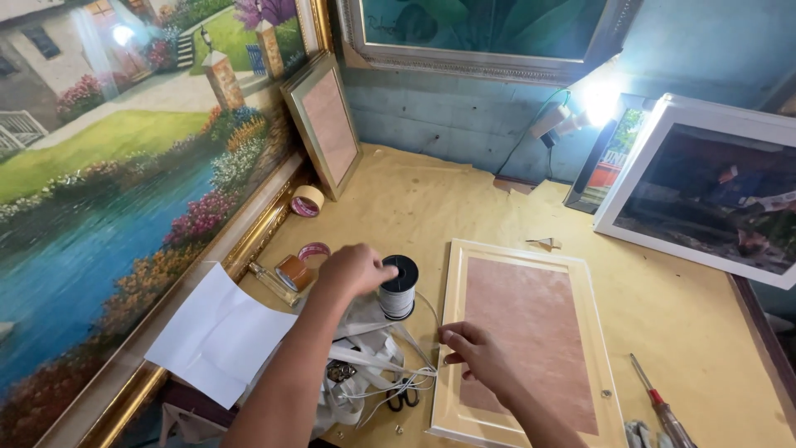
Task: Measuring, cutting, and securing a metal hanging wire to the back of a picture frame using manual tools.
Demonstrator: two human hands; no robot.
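Two hands work close together at the near middle of the tabletop (464, 199). The left hand (355, 270) is curled over the top of an upright spool of white cord (398, 288), fingers touching its black flange. The right hand (477, 355) pinches a strand of that cord between fingertips, resting on the left edge of a cream picture frame (522, 340) lying face down.

Loose cord (398, 383) already lies looped over small scissors (404, 398) and white straps; a pull could likely snag there or tip the spool toward the tape rolls (296, 272). A sheet of white paper (220, 332) overhangs the near-left edge and might slide off if brushed. A red-handled screwdriver (659, 406) lies near the right front edge, just beside the frame.

Open room lies behind the frame and to its right; the left is hemmed by a large gilt-framed landscape painting (124, 182).
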